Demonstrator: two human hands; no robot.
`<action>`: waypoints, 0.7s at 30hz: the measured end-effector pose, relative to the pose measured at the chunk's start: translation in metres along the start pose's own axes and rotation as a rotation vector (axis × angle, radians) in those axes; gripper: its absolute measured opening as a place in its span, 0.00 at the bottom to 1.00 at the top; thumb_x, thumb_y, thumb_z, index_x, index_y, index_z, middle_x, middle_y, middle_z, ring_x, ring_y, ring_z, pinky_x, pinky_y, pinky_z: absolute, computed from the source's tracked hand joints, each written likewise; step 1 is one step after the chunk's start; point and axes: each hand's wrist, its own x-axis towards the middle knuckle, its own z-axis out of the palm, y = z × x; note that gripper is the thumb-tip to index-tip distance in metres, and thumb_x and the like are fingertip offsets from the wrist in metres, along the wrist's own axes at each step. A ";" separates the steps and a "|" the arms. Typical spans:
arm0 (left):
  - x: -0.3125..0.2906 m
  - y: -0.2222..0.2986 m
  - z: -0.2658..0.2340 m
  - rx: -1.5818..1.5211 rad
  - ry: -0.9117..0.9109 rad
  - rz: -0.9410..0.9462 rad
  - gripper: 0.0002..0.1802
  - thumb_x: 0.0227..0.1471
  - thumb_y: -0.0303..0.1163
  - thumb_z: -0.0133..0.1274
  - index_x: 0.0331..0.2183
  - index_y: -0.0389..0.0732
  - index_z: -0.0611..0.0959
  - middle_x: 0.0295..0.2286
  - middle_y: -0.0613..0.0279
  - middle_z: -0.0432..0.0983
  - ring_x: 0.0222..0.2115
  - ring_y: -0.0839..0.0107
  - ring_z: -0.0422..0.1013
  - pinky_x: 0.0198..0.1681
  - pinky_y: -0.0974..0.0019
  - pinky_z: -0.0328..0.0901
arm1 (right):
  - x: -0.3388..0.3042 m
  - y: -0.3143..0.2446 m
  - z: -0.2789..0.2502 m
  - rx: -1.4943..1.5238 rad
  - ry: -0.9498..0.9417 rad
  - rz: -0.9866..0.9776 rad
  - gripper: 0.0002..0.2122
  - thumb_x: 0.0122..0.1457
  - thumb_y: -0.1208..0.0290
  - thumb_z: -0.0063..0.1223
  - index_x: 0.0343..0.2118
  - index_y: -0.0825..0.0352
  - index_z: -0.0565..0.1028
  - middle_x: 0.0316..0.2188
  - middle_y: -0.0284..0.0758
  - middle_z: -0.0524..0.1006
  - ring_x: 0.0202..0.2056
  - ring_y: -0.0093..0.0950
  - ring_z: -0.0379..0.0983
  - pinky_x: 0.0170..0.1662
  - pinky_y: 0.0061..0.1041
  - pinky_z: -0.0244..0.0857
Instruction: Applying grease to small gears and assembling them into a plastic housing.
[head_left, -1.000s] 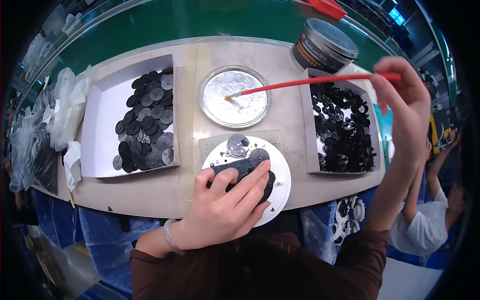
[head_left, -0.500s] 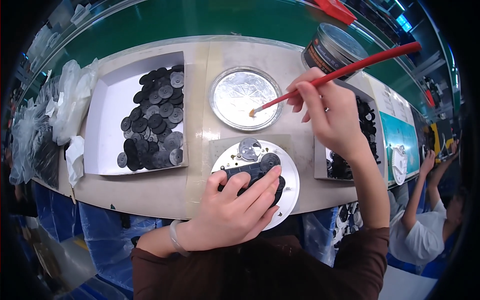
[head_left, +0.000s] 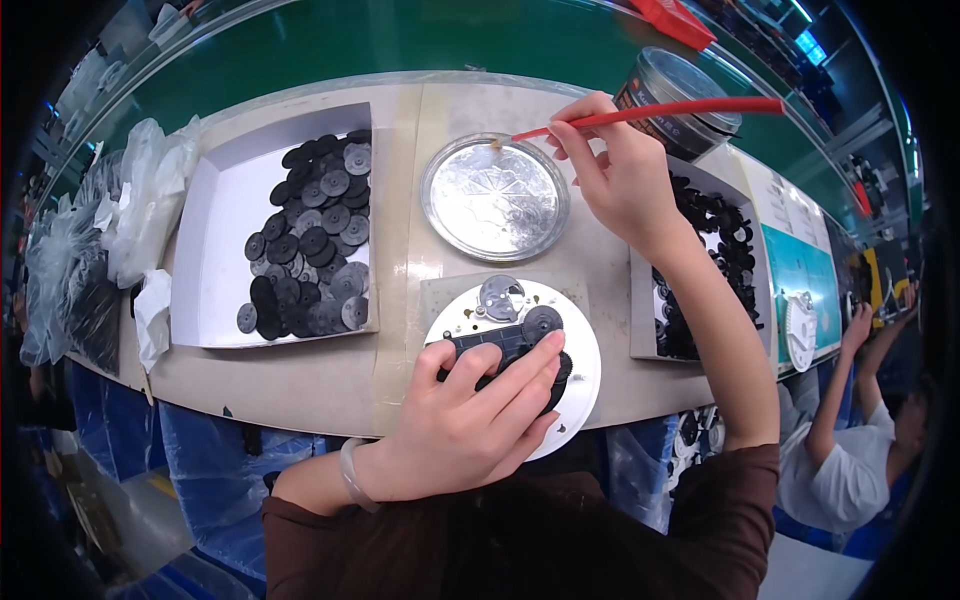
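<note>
My right hand [head_left: 628, 175] pinches a thin red paintbrush [head_left: 690, 108]. Its bristle tip is at the far rim of a round, shallow silver metal lid [head_left: 492, 205], which has smears on its surface. Closer to me lies a round white plate [head_left: 583, 400] carrying a black gear assembly [head_left: 505, 345]. My left hand [head_left: 465, 420] is closed over that assembly, its fingers pressed on the black parts and hiding some of them. A dark round gear [head_left: 543, 322] shows just past the fingertips, with a grey disc [head_left: 500, 297] at the plate's far side.
A white box [head_left: 215, 250] of black and grey gears stands left. Another box [head_left: 655, 348] of small black parts sits under my right forearm. A dark tin [head_left: 685, 90] stands far right. Plastic bags [head_left: 150, 200] lie far left. A co-worker's arm [head_left: 845, 360] shows at right.
My right hand has moved away from me and slightly left. The brush tip has gone from the lid's near right part to its far rim. My left hand stays in place.
</note>
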 end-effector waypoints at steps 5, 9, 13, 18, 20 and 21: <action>0.000 -0.001 0.000 -0.001 0.001 -0.002 0.17 0.35 0.39 0.56 0.32 0.45 0.78 0.41 0.76 0.71 0.27 0.73 0.56 0.35 0.70 0.50 | -0.002 -0.001 -0.007 -0.035 -0.155 0.112 0.04 0.56 0.75 0.44 0.30 0.70 0.67 0.23 0.34 0.74 0.27 0.22 0.74 0.22 0.15 0.68; -0.001 0.000 0.001 0.000 0.001 0.000 0.17 0.35 0.39 0.57 0.32 0.45 0.78 0.42 0.76 0.71 0.27 0.73 0.56 0.35 0.70 0.50 | 0.000 0.001 -0.012 0.142 -0.042 0.152 0.05 0.57 0.74 0.42 0.31 0.70 0.66 0.24 0.35 0.74 0.26 0.22 0.74 0.21 0.15 0.67; -0.001 0.001 0.000 0.006 -0.006 0.003 0.17 0.34 0.39 0.57 0.32 0.45 0.78 0.42 0.76 0.71 0.28 0.73 0.56 0.35 0.71 0.50 | 0.003 0.007 -0.025 0.527 0.157 0.549 0.08 0.58 0.68 0.41 0.31 0.69 0.66 0.24 0.36 0.74 0.25 0.21 0.73 0.20 0.14 0.65; -0.002 0.000 0.002 0.010 0.008 0.031 0.15 0.38 0.38 0.52 0.31 0.42 0.77 0.43 0.68 0.69 0.28 0.71 0.59 0.35 0.66 0.52 | -0.010 0.014 -0.051 0.882 0.232 1.047 0.09 0.57 0.65 0.42 0.31 0.67 0.67 0.26 0.36 0.75 0.24 0.20 0.72 0.18 0.13 0.61; -0.003 0.000 0.003 0.005 0.008 0.021 0.14 0.38 0.38 0.52 0.31 0.42 0.77 0.43 0.68 0.69 0.29 0.72 0.59 0.36 0.66 0.52 | -0.021 0.004 -0.066 0.911 0.207 1.074 0.10 0.57 0.65 0.43 0.30 0.68 0.67 0.24 0.36 0.74 0.23 0.20 0.71 0.17 0.15 0.60; -0.003 0.000 0.003 0.011 0.018 0.031 0.14 0.38 0.38 0.53 0.31 0.42 0.78 0.42 0.69 0.70 0.29 0.72 0.58 0.36 0.66 0.52 | -0.031 -0.005 -0.076 0.861 0.174 0.943 0.10 0.57 0.66 0.42 0.30 0.69 0.67 0.24 0.38 0.74 0.22 0.21 0.71 0.18 0.14 0.62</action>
